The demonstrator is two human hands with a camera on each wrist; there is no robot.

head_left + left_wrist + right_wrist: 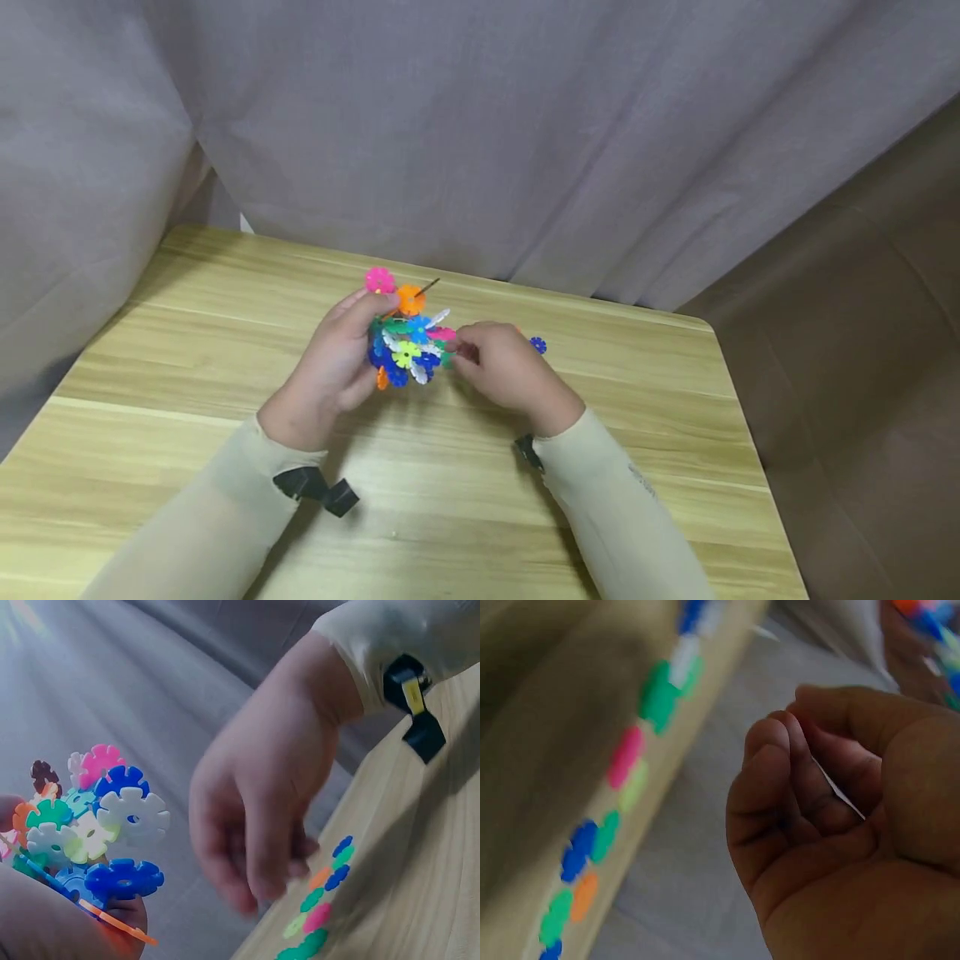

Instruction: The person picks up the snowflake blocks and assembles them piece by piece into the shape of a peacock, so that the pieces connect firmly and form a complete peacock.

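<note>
Grey curtains hang behind a light wood desk (225, 400). Person in beige sleeves holds a cluster (408, 346) of colourful snowflake discs above the middle of the desk. Left hand (333, 367) has its fingers curled around the cluster's left side. Right hand (502, 367) is right up against the cluster's right edge, fingers curled with a thin white disc (838, 791) tucked in them, seen edge-on from the wrist. Loose blue disc (537, 344) lies on the desk just behind the right hand.
</note>
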